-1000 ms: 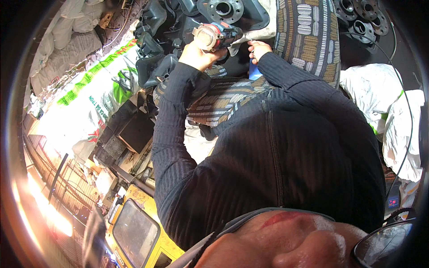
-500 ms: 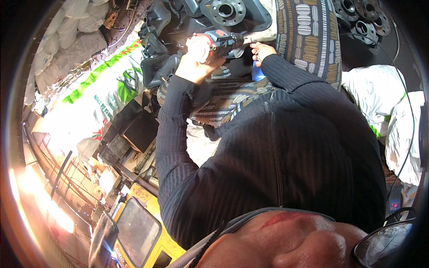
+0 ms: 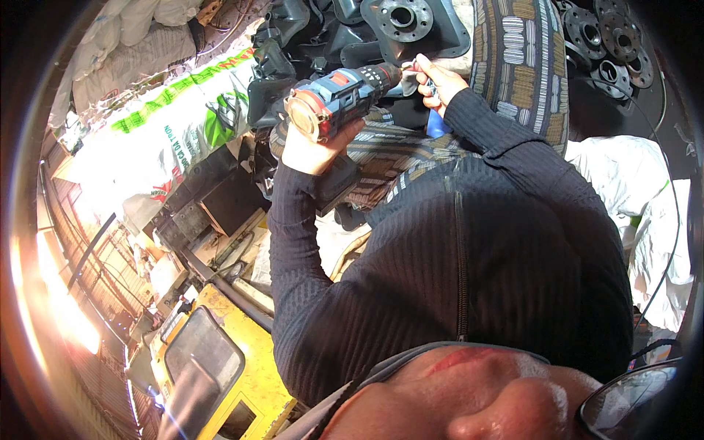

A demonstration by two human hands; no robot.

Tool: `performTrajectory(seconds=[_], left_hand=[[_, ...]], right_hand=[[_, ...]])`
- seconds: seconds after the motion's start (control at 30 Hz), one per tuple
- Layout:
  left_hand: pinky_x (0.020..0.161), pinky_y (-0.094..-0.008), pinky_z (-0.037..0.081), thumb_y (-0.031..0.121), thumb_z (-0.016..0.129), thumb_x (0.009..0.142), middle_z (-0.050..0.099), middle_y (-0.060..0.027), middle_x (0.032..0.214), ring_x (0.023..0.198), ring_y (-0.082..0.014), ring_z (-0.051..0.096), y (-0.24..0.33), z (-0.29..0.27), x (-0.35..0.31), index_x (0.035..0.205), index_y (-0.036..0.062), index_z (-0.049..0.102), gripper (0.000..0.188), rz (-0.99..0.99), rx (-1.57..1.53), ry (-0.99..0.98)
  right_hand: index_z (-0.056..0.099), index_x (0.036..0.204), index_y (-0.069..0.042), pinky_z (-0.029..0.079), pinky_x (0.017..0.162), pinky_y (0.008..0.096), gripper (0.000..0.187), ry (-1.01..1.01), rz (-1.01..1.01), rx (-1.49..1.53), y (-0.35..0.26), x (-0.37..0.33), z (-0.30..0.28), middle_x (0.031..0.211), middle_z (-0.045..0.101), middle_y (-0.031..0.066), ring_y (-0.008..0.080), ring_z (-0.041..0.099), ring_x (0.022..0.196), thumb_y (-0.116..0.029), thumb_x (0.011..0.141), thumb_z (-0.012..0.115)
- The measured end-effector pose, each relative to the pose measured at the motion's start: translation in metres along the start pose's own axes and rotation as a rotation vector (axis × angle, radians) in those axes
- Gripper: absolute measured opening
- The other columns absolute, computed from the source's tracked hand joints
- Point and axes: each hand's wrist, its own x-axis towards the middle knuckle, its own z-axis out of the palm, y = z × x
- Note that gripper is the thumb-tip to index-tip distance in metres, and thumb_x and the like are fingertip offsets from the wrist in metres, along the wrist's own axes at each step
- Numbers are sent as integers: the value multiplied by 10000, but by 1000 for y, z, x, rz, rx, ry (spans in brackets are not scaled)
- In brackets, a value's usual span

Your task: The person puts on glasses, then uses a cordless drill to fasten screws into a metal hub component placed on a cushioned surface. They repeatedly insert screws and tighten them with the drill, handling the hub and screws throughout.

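Note:
A blue-and-red cordless drill (image 3: 337,99) is in the grip of my left hand (image 3: 314,152), its chuck pointing to the right and slightly away. My right hand (image 3: 446,82) is closed at the tip of the chuck, finger and thumb pinched on something small. A bit of blue shows among its fingers, too small to name. Just below that hand a blue object (image 3: 438,125) is partly hidden by my sleeve. Beyond both hands lies a dark metal part (image 3: 440,33) with a round, drilled flange (image 3: 403,18).
Patterned upholstery (image 3: 521,73) curves past my right forearm. Several dark moulded parts (image 3: 282,51) are piled at the far left, and several metal flanges (image 3: 620,37) at the far right. White sacks (image 3: 623,176) lie on the right. A yellow machine (image 3: 257,367) stands at the lower left.
The drill has come lower and nearer, with its chuck tilted more to the far right. My right fingertips have moved up against the chuck tip. The view has shifted slightly.

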Motion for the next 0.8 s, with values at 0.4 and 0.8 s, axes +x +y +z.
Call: performTrajectory(seconds=[0.4, 0.8], left_hand=[[866, -372, 499, 192, 779, 725, 641, -120, 1084, 994, -255, 634, 7, 18, 5, 1157, 54, 579, 496, 305, 431, 85], [737, -353, 553, 221, 803, 717, 701, -103, 918, 821, -257, 694, 8, -5, 45, 1017, 34, 650, 385, 324, 451, 119]], right_hand=[[574, 1066, -98, 263, 356, 179, 214, -81, 207, 359, -6, 13, 17, 648, 443, -67, 23, 382, 489, -278, 951, 576], [624, 1057, -82, 278, 426, 174, 229, -75, 27, 215, -11, 33, 37, 740, 435, -65, 24, 380, 590, -278, 957, 562]])
